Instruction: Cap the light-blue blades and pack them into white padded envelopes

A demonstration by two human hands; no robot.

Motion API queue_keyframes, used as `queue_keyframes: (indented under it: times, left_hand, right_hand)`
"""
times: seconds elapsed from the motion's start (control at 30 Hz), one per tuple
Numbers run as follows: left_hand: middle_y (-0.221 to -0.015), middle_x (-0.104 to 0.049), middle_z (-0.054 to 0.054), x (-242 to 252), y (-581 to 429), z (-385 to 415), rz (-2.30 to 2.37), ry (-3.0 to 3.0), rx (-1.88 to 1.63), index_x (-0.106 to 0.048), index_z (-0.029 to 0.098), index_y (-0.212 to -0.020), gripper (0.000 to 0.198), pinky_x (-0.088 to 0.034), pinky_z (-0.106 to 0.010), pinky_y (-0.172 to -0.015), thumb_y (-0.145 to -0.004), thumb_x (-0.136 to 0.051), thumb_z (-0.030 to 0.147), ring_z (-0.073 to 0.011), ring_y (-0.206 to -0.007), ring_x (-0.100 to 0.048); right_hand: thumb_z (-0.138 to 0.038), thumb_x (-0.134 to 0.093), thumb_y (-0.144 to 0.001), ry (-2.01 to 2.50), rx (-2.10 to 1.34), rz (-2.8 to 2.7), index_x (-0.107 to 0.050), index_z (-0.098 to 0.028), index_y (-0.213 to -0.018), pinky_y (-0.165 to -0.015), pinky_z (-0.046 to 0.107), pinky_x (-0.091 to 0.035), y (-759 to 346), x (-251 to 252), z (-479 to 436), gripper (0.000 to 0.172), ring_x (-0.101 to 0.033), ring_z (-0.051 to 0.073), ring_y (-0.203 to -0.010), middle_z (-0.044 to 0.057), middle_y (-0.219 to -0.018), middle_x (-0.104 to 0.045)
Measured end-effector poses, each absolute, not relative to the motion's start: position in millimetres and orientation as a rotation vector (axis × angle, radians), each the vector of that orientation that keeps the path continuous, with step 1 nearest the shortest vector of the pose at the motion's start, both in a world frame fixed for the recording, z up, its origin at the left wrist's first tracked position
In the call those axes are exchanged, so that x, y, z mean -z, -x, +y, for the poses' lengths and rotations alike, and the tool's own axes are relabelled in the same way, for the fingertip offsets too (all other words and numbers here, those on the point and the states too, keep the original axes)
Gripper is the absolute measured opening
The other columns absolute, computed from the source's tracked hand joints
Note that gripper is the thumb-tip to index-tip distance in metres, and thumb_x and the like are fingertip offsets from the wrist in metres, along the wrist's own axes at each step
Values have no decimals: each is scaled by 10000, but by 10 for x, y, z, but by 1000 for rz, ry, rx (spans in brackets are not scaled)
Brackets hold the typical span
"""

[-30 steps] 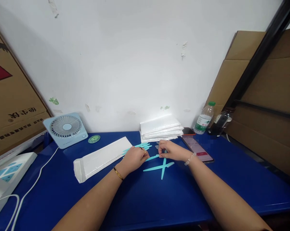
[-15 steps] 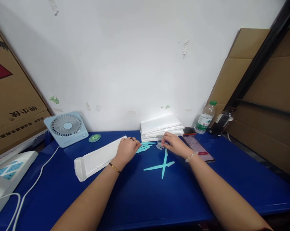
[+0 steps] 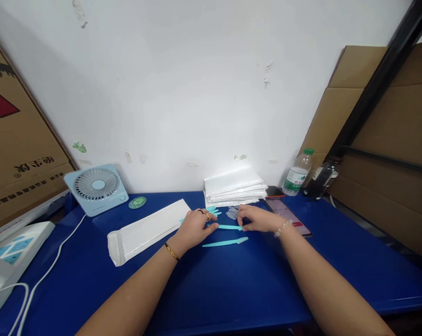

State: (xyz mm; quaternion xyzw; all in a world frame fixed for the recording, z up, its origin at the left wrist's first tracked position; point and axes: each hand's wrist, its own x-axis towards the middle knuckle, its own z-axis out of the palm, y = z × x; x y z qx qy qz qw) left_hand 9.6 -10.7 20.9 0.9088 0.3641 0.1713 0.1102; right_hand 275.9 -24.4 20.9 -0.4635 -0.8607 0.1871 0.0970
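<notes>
My left hand (image 3: 194, 227) and my right hand (image 3: 257, 219) together hold one slim turquoise plastic tool (image 3: 228, 227) level above the blue table (image 3: 211, 284). Each hand pinches one end of it. A second turquoise tool (image 3: 225, 242) lies flat on the table just in front of the held one. Behind my left hand lies a small heap of more turquoise tools (image 3: 213, 211). Several small grey caps (image 3: 232, 213) sit between the hands and the stack of white bags (image 3: 234, 186). A long white padded envelope (image 3: 146, 231) lies left of my left hand.
A pale blue desk fan (image 3: 96, 186) and a green round disc (image 3: 137, 202) stand at the back left. A phone (image 3: 288, 215), a water bottle (image 3: 297, 173) and a dark bottle (image 3: 319, 179) are at the right. White cables and a power strip (image 3: 11, 252) are far left. Cardboard boxes flank the table.
The two tools that lay crossed are now apart: one stays on the table, the other is held between both hands. Both hands came back from the heap toward me.
</notes>
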Motion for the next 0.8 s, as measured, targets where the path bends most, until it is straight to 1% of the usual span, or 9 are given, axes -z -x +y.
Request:
queue_keyframes:
  times: [0.13,0.23,0.3,0.43,0.53,0.63,0.67,0.73,0.8]
  left_hand:
    - [-953,-689,-23,-171,-165,-169,974,-2718,-432,-640,245,-1051,311,-389,-315,-804,-888,-463,441,-194,-928,-596]
    - [-821,-695,-26,-169,-177,-163,1005,-2786,-327,-670,217,-876,316,-376,-307,-751,-925,-395,366,-176,-803,-608]
    - [-788,-689,-34,-185,-169,-146,1046,-2815,-317,-661,201,-793,369,-368,-304,-732,-940,-354,341,-168,-754,-602]
    - [-813,-683,-28,-241,-130,-105,1067,-2820,-385,-656,219,-867,362,-358,-300,-724,-933,-367,427,-177,-801,-599]
    - [-778,-672,-31,-269,-61,-46,1136,-2874,-386,-660,221,-817,373,-345,-308,-711,-939,-360,407,-187,-805,-590]
    - [-815,-670,-45,-269,53,44,1315,-2861,-415,-663,213,-795,365,-350,-314,-723,-934,-371,381,-190,-810,-584]
    - [-839,-671,-48,-266,90,70,1371,-2838,-428,-666,214,-815,348,-356,-316,-736,-928,-381,378,-193,-826,-583]
    - [-925,-669,-50,-264,136,97,1437,-2788,-482,-666,229,-925,288,-369,-323,-779,-907,-423,383,-206,-898,-579]
    - [-1006,-659,-46,-268,130,78,1412,-2744,-532,-648,242,-1019,274,-379,-326,-819,-882,-470,398,-215,-963,-567]
  right_hand:
    - [-132,-642,-725,1351,-613,-2520,-627,-186,-793,-630,245,-405,-2682,-190,-255,88,-530,147,-705,10,-797,-566]
    - [-151,-592,-765,1292,-678,-2424,-603,-187,-813,-597,231,-396,-2605,-200,-275,60,-531,133,-653,-5,-728,-584]
    - [-178,-584,-781,1241,-713,-2329,-589,-188,-851,-622,235,-414,-2564,-230,-294,71,-551,135,-678,0,-756,-602]
    - [-222,-583,-796,1185,-731,-2144,-535,-195,-891,-684,253,-440,-2536,-300,-326,110,-580,145,-749,11,-811,-621]
    - [-247,-577,-807,1195,-725,-2088,-510,-200,-898,-680,256,-438,-2590,-282,-292,123,-589,144,-742,4,-791,-623]
    - [-271,-574,-805,1304,-609,-2019,-526,-198,-900,-651,260,-425,-2700,-207,-204,129,-578,143,-697,-2,-756,-623]
    - [-280,-585,-796,1344,-549,-1989,-540,-196,-921,-653,265,-424,-2735,-187,-178,157,-575,148,-707,4,-772,-627]
    - [-302,-604,-785,1386,-443,-1972,-577,-195,-950,-677,277,-428,-2781,-178,-159,198,-570,162,-762,27,-847,-633]
    - [-333,-620,-782,1375,-448,-2069,-626,-195,-903,-700,281,-432,-2784,-208,-187,184,-561,169,-801,42,-901,-619]
